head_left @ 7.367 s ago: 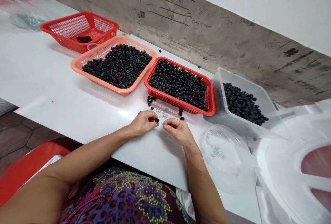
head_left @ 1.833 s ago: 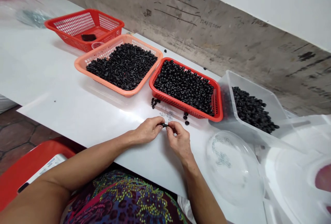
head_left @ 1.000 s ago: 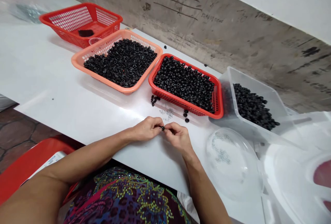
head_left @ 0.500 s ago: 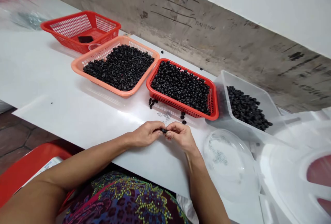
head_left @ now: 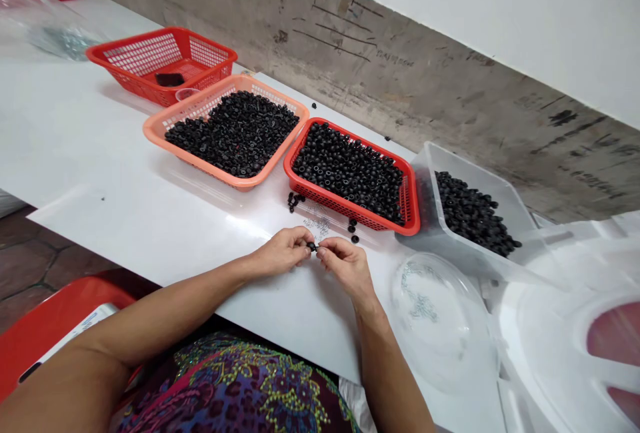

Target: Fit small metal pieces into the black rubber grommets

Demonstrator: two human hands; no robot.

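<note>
- Head view: left hand (head_left: 280,252) and right hand (head_left: 347,266) close together over a white table (head_left: 100,153), curled in, not spread.
- Both pinch one small black ring-shaped piece (head_left: 313,246) between them, at front centre of frame. Exact grip partly hidden.
- Piece looks light and small, material unclear. Rounded shape, so likely to roll if dropped. Best held by its outer rim.
- More of the same in a salmon plastic basket (head_left: 193,162), a red plastic basket (head_left: 345,208) and a clear plastic tub (head_left: 475,176), running left to right above the hands.
- Loose black pieces (head_left: 295,201) beside the red basket. Tiny silver metal bits (head_left: 317,225) just above the hands.
- Clear round dish (head_left: 450,353) lower right. Empty-looking red basket (head_left: 135,38) upper left.
</note>
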